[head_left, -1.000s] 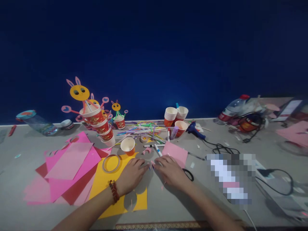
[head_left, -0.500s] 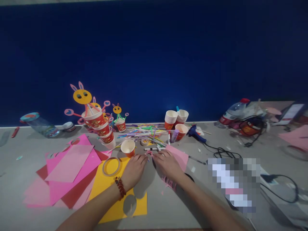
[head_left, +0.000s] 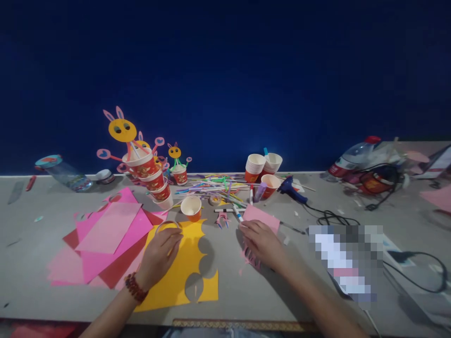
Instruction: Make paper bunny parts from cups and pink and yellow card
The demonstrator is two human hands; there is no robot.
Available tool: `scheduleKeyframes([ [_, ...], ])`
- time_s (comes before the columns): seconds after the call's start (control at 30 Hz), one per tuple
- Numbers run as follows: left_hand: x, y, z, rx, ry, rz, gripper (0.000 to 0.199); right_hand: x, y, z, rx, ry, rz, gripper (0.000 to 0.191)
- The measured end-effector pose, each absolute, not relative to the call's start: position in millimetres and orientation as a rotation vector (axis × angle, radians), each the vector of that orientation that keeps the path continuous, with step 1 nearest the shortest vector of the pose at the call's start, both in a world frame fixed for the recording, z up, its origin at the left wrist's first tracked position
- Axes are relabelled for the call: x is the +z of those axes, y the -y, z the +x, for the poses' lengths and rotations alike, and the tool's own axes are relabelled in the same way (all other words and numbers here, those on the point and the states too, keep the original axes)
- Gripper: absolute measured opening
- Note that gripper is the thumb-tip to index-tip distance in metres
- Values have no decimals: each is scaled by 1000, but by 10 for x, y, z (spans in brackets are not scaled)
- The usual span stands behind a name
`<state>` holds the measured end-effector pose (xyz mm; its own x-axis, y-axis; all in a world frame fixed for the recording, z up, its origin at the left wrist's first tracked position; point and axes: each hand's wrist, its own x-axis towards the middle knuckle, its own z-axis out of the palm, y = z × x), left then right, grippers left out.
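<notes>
My left hand (head_left: 162,249), with a bead bracelet at the wrist, is over the near side of a tape ring (head_left: 168,222) on yellow paper (head_left: 165,286). Its fingers are loosely bent, thumb apart, with no held thing visible. My right hand (head_left: 262,241) has its fingers together at the near end of a white marker with a blue band (head_left: 238,214). Between the hands, a small pink paper cutout with blue parts (head_left: 222,219) lies on the table. Pink paper scraps (head_left: 251,257) lie partly under my right hand, beside a pink sheet (head_left: 260,218).
Stacked red cups (head_left: 144,170) bear yellow-faced paper figures at the left. Pink sheets (head_left: 109,230) spread in front. Colored sticks (head_left: 214,185) lie at the back, near more cups (head_left: 255,166). A blue glue gun (head_left: 292,190) trails a cord at right, behind a blurred-out device (head_left: 341,267).
My left hand has drawn back leftward from the pink cutout to the tape ring. My right hand has moved right, to the marker's end. The cutout is now uncovered. The view has shifted slightly.
</notes>
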<state>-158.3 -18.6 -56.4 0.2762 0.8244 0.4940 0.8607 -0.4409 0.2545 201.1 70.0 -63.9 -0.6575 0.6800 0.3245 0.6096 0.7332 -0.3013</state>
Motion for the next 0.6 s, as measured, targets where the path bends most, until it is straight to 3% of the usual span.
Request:
scheduleKeyframes([
  [0.1,-598,233,-1831,-847,1800,-2301,25,-633,-650,2086,219,2499,-997,37],
  [0.23,-700,225,-2010,-549,1968,-2317,66,-658,-544,2160,220,2462,-1002,34],
  [0.43,-861,207,-1892,-538,1963,-2327,51,-495,-98,1934,465,2596,-888,38],
  [0.6,-877,248,-1716,-432,1952,-2187,57,-403,189,1569,802,2791,-599,47],
])
